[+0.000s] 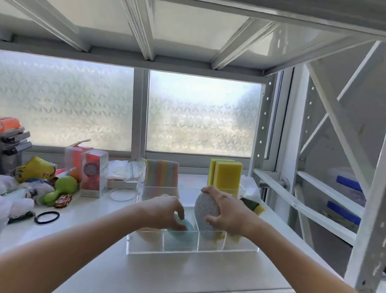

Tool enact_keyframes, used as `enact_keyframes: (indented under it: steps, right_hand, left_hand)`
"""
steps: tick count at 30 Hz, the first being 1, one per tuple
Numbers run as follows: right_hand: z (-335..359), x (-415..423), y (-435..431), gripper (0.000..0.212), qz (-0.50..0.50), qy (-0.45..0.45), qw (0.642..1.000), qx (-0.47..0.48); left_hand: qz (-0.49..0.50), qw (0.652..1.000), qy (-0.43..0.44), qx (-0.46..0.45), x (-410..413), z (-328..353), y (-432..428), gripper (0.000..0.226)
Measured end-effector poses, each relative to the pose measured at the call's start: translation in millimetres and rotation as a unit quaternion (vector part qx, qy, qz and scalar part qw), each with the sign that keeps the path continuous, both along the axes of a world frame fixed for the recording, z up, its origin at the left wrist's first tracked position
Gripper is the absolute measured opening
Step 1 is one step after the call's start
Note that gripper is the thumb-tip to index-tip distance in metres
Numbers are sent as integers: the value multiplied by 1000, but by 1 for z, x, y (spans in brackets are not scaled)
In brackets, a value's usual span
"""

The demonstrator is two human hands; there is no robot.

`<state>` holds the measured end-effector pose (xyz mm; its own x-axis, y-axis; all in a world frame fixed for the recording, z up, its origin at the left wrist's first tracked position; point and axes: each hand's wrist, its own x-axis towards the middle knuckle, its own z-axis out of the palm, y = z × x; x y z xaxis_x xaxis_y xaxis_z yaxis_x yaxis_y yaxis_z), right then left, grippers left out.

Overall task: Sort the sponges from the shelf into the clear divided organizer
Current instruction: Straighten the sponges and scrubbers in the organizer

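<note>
Grey oval sponge (205, 212) upright, gripped by right hand (226, 210), half-lowered into front-right cell of clear organizer (191, 250). Left hand (165, 210) presses teal sponge (181, 229) into neighbouring cell; grip probably loose. Keep grey sponge vertical, clear of divider.

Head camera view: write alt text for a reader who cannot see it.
A person's right hand lowers a silver oval scrubber into a clear divided organizer on a white shelf, while the left hand presses a round teal sponge into the neighbouring compartment. Yellow rectangular sponges stand upright behind.
</note>
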<state>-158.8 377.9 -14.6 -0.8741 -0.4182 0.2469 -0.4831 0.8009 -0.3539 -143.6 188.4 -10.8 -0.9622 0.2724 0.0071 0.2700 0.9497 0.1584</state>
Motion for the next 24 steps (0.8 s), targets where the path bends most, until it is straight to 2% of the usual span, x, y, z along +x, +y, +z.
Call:
enact_keyframes:
  steps: [4,10,13,15,16,18,21,24]
  right_hand:
    - [3,-2,5,69,-13,-10,1000,-15]
    - [-2,-3,8,75,-19,34,999,36]
    - [2,-4,21,65,-32,82,996,-16]
    - [6,-11,37,58,-102,126,984,-68]
    - [5,-15,47,59,-153,127,979,-51]
    - [0,-18,59,69,-222,70,972,14]
    - [-13,-19,61,77,-207,-33,978,-13]
    - [-19,-18,58,75,-191,-10,980,-50]
  left_hand:
    - [-2,1000,-26,9,-5,5,3,37]
    - [8,998,-51,30,-11,10,6,40]
    - [39,996,15,81,-10,12,-8,29]
    - [92,989,92,73,-10,15,-29,18]
    - [120,985,109,53,-8,15,-41,14]
    - [160,982,93,29,-1,14,-58,17]
    - [186,978,36,87,4,11,-72,31]
    - [195,969,-1,154,7,12,-73,37]
